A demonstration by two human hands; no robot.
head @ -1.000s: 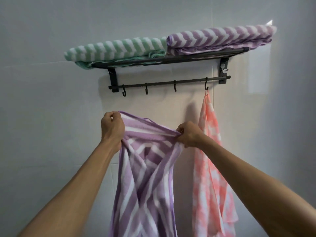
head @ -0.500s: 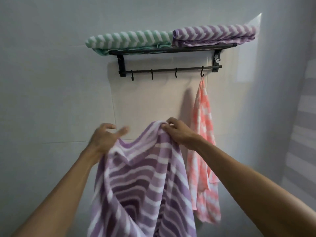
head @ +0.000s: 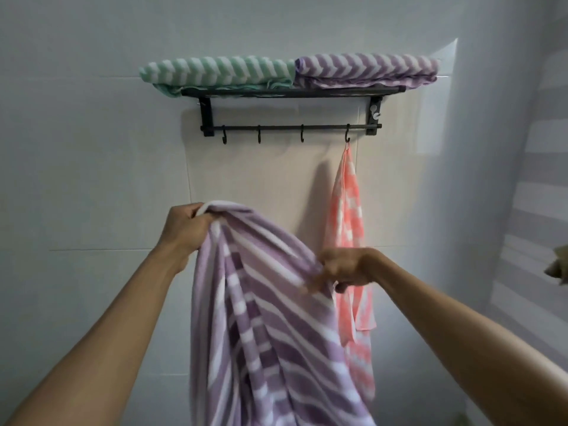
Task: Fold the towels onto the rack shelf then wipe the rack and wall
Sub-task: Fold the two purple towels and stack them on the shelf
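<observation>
A purple-and-white striped towel [head: 270,327] hangs in front of me, below the black wall rack [head: 289,93]. My left hand [head: 184,229] grips its top corner, raised higher. Lower and to the right, my right hand [head: 344,269] pinches the towel's upper edge with curled fingers. On the rack shelf lie a folded green striped towel [head: 215,70] at the left and a folded purple striped towel [head: 368,69] at the right. A pink checked cloth [head: 350,247] hangs from the rightmost hook [head: 347,137], partly behind my right hand.
Under the shelf runs a bar [head: 289,128] with several hooks, three of them bare. The tiled wall [head: 92,179] spreads left; a side wall [head: 491,179] closes in at the right. A small tan object [head: 558,265] shows at the right edge.
My left hand has closed on the towel's corner and lifted it. My right hand slid down and right along the towel's edge. The view has shifted slightly.
</observation>
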